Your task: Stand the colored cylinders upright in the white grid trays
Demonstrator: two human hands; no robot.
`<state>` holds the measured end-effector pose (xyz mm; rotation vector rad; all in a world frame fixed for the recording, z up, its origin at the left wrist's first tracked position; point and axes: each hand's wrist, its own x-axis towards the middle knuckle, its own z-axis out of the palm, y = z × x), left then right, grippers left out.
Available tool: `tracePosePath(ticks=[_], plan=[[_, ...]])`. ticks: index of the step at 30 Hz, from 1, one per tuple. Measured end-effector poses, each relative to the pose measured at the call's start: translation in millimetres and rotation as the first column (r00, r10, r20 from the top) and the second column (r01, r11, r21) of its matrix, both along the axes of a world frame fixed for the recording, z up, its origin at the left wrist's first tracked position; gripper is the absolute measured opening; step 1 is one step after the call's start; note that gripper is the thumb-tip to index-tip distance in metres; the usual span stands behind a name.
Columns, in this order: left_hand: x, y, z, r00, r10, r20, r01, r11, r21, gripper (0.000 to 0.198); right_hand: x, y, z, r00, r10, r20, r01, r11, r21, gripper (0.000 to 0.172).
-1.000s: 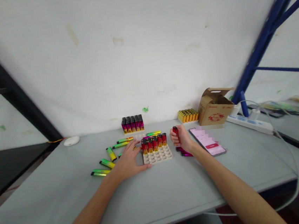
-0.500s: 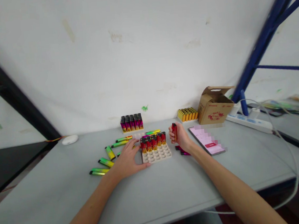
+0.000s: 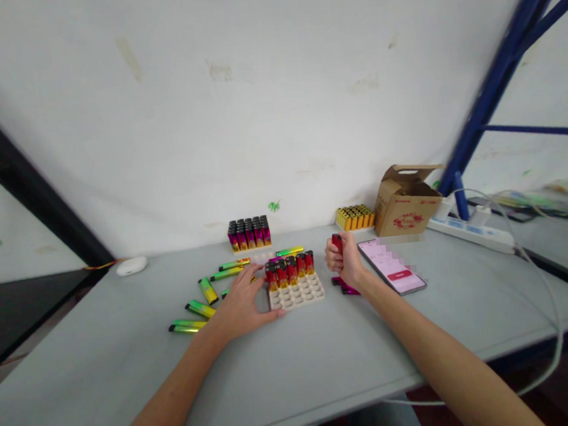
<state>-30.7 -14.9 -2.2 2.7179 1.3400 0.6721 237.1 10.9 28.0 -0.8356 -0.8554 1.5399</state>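
A pale tray with rows of round hollows sits mid-table. Red-and-yellow batteries stand upright in its back rows, while the front hollows show bare. At its left side rests my left hand, open, thumb at the front corner and fingers stretched toward the back. To the right of the tray, above the table, my right hand is closed around a red battery held upright, its dark top showing by the thumb. Purple batteries lie below that hand. Green-and-yellow batteries lie scattered at left.
Behind stand a block of purple batteries and one of yellow batteries. On the right are an open cardboard box, a phone and a white power strip with cables. A white oval object lies far left.
My right hand has shifted slightly right and turned, and less of the battery shows above its fingers. My left hand and the tray are where they were.
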Motion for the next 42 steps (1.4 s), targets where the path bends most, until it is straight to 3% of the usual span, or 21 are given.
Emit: tracePosePath(ticks=[11,18,25,30,33,37,39,42], plan=[[0,1,-1.1,0.999,-0.030,0.027,0.030,0.999,0.024,0.067,-16,-1,-2.7,0.999,0.003,0.039,-0.002,0.999,-0.037,0.032],[-1,2,-5.2,1.000,-0.017,0.024,0.017,1.000,0.004,0.073,-11,3,-3.2,0.998,-0.026,0.049,0.028,0.999,-0.042,0.029],[-2,3,-6.7,0.999,-0.016,0.029,0.016,1.000,0.014,0.072,-5,1,-4.5,1.000,0.017,0.024,-0.018,0.999,0.036,0.037],[-1,2,-5.0,0.999,-0.019,0.037,0.019,1.000,0.002,0.071,-3,-1,-0.8,0.998,0.054,0.028,-0.058,0.989,0.137,0.029],[-1,2,-4.5,0.999,-0.022,0.049,0.022,1.000,0.006,0.071,0,2,-0.5,0.997,-0.013,0.074,-0.004,0.976,0.216,0.030],[-1,1,-3.6,0.999,-0.013,0.037,0.012,1.000,0.009,0.069,3,1,2.3,0.945,-0.247,0.212,0.145,0.903,0.405,0.031],[-1,1,-2.9,0.999,-0.015,0.032,0.014,1.000,0.008,0.069,4,-3,5.8,0.884,-0.335,0.327,0.131,0.848,0.514,0.028],[0,0,-2.0,0.999,-0.016,0.028,0.016,1.000,0.001,0.070,5,-10,11.1,0.806,-0.365,0.467,0.010,0.797,0.604,0.023]])
